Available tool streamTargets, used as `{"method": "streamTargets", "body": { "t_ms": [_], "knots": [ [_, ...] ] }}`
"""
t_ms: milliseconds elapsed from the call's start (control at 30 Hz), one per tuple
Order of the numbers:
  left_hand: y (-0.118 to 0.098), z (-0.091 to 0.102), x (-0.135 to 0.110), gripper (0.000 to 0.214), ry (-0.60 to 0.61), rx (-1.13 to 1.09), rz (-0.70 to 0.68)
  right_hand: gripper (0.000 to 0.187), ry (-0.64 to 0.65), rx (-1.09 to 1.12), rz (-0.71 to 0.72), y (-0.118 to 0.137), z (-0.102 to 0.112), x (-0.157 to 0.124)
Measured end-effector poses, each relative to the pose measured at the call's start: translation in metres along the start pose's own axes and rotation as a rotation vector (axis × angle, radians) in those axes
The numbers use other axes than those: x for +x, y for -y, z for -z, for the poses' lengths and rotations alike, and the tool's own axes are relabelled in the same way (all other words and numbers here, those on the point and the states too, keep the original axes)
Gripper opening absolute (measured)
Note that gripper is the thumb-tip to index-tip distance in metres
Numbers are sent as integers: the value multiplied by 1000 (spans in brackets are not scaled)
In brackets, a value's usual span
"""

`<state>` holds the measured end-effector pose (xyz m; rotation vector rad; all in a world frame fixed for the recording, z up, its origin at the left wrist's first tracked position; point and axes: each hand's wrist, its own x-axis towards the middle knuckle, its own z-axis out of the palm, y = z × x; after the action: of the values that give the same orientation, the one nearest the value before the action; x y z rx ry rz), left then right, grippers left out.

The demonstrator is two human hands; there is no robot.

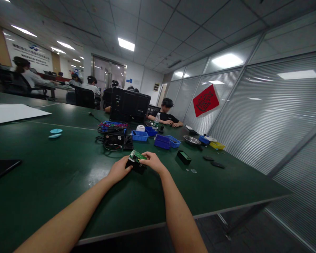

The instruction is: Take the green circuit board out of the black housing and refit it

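Observation:
On the green table (55, 182), my left hand (119, 169) and my right hand (152, 161) both grip a small black device (137, 166) with a green circuit board (137, 155) on its top. The left hand holds the device's left side. The fingers of the right hand pinch the board's right edge. The device rests on or just above the tabletop; I cannot tell which.
Blue bins (163, 141), a black box with cables (113, 140), a metal bowl (191, 140), a yellow tray (217, 144) and small black parts (183, 157) lie beyond my hands. A dark tablet (1, 168) sits at left. A seated person (166, 114) works at the far end.

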<state>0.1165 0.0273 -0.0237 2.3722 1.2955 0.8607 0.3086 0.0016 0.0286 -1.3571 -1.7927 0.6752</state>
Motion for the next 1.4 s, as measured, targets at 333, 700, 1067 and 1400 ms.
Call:
{"method": "streamTargets", "body": {
  "t_ms": [333,700,1067,1400],
  "knots": [
    [1,-1,1,68,10,-13,133,30,17,-16,-27,-2,-3,0],
    [-2,2,1,55,-9,-13,90,28,1,-76,-6,-3,-4,0],
    [-2,3,0,55,6,-20,91,29,2,-121,21,1,-4,-1],
    [-4,4,0,54,15,-11,100,31,-22,-268,25,-4,-8,0]
  ]
}}
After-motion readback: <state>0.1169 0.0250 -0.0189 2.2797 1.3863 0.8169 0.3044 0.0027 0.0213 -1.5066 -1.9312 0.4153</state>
